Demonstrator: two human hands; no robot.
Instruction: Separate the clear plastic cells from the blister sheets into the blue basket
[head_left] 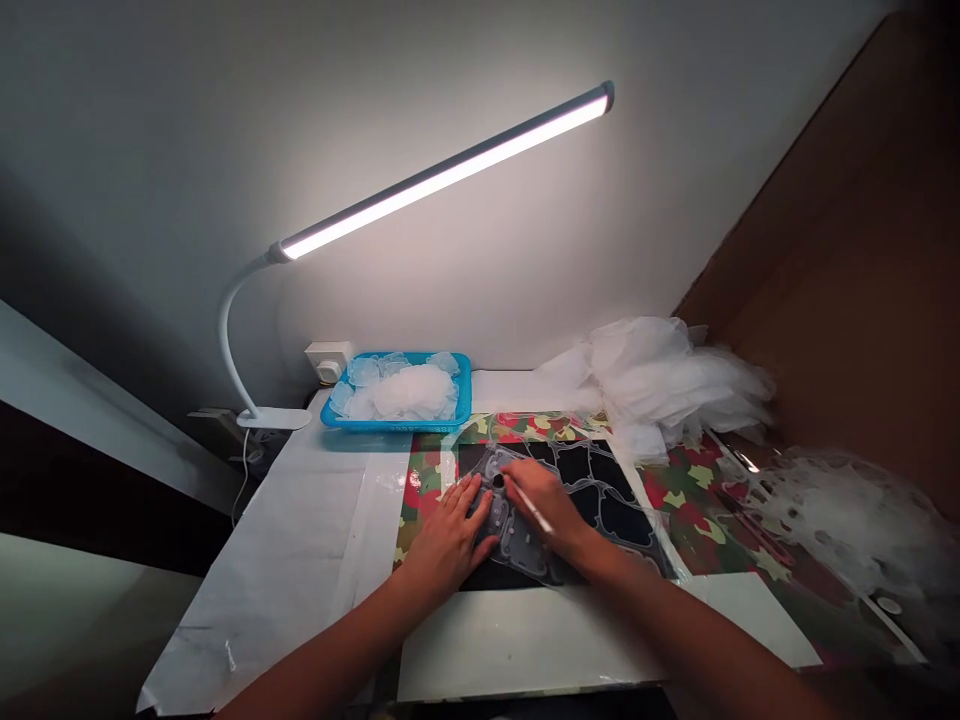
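both forearms come in from the bottom edge, nearest the cam. going l to r: white paper sheet (285, 560) covers the table's left side, w/ a clamp lamp (442, 175) arching over it. left hand (448, 540) lies flat, fingers spread, pressing down on a clear plastic sheet (525, 545) of outlined shapes that sits on a black mat (622, 515) mid-table. right hand (544, 500) is just beside it, fingers pinched round a thin white tool (534, 512) whose tip meets the sheet near a small dark round bit (498, 481); can't tell what that is.

progress, judging by the layout: a good share looks done already, since the blue tray (334, 417) at the back holds a heap of clear cut-out pieces (405, 390), but the sheet under the hands shows most shapes in place, so plenty left on this one.

further r: pile of white filmy material (660, 385) by the wall, then leftover clear sheets w/ holes (847, 510) at the far right, on camo-print cloth (697, 490).
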